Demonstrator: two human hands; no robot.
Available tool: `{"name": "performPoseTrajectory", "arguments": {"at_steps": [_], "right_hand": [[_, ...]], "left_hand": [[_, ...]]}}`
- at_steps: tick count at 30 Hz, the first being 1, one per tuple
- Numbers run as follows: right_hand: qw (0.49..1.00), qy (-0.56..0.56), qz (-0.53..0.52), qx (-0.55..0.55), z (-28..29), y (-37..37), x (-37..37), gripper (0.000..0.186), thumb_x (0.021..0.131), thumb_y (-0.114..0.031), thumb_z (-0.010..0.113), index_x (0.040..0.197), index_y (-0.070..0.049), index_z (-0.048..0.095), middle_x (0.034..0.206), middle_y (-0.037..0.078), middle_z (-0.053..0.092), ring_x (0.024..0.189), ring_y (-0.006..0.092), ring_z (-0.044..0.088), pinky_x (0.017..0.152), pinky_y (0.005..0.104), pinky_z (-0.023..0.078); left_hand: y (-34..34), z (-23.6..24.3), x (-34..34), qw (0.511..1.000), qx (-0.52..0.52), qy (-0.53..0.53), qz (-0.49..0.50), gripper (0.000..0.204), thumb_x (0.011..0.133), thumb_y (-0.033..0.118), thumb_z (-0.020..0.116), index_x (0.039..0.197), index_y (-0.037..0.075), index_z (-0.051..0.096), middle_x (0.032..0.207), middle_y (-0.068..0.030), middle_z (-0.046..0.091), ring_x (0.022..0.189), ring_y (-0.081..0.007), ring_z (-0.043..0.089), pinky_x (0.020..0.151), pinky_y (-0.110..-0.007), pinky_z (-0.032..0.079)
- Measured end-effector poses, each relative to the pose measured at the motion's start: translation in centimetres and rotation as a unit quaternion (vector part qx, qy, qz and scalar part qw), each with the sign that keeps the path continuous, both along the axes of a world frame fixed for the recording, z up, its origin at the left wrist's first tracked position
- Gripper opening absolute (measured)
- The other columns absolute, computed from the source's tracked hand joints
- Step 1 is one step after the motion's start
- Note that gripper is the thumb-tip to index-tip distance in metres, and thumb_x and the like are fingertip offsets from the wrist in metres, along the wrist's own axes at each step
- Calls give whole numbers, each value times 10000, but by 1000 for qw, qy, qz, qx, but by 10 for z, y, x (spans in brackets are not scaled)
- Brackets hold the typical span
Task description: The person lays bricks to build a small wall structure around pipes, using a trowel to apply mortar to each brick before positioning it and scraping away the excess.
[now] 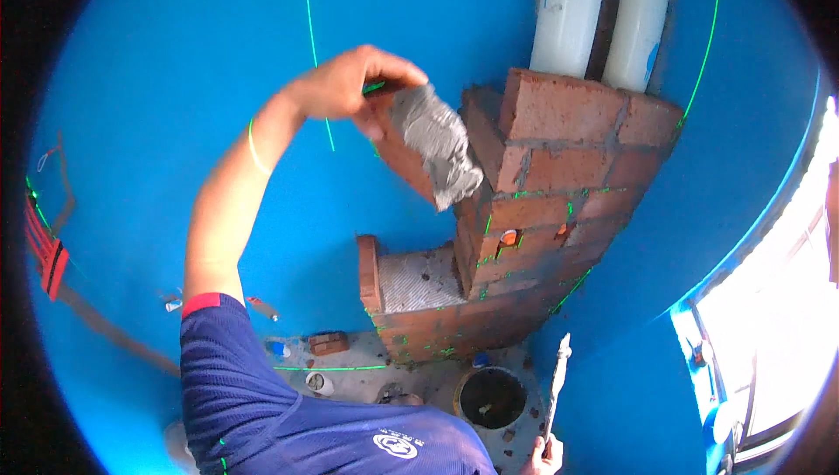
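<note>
1. Holding a mortared brick up at the wall, your left hand has its fingers clamped over the brick's upper end, thumb underneath. The grey mortar coats the face turned toward the brickwork.

2. As I judge it, you are at the laying step: the brick is buttered and tilted, not yet seated. It hangs just beside the top course of the stepped brick pier, down and to the right of your fingers, its lower end near the pier's edge; whether it touches there I cannot tell.

3. The next move seems to call for levelling the brick and pressing its mortared face against the neighbouring brick, in line with the course below.

4. Your right hand sits low at the picture's lower edge, closed around the handle of a trowel that points upward, well apart from the brick.

5. Beyond your left fingers, two white pipes rise behind the pier against the blue wall. Far below them stand a dark bucket and a loose brick piece on the floor.
</note>
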State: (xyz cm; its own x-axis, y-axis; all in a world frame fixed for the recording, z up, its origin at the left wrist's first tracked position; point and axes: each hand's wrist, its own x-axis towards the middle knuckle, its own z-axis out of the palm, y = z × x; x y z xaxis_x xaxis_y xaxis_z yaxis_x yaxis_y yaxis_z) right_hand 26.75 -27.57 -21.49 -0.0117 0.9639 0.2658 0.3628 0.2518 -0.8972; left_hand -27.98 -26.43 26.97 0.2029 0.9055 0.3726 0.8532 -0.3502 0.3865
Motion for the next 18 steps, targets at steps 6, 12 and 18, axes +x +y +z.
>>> {"name": "performPoseTrajectory", "arguments": {"at_steps": [6, 12, 18], "right_hand": [[997, -3, -71, -8, 9, -29, -37, 177, 876, -92, 694, 995, 36, 664, 859, 83, 633, 801, 175, 582, 769, 308, 485], [985, -55, -163, -20, 0, -67, -94, 246, 899, -177, 676, 1033, 29, 666, 871, 123, 641, 811, 227, 603, 771, 341, 491], [956, -48, -275, -85, -9, -112, -152, 270, 912, -231, 652, 1057, -5, 683, 957, 165, 682, 889, 269, 644, 826, 357, 500]], "left_hand": [[62, 84, -18, 993, -69, -7, -100, 795, 436, -33, 792, 1210, 33, 626, 1088, -8, 671, 1027, -119, 592, 915, -325, 495], [139, 120, -49, 985, -46, 77, -149, 788, 454, 19, 807, 1221, 28, 622, 1129, -39, 676, 1070, -159, 607, 1003, -357, 451], [207, 130, -77, 975, -28, 96, -197, 828, 468, 50, 840, 1261, 31, 599, 1172, -47, 665, 1100, -170, 599, 1008, -366, 456]]}}
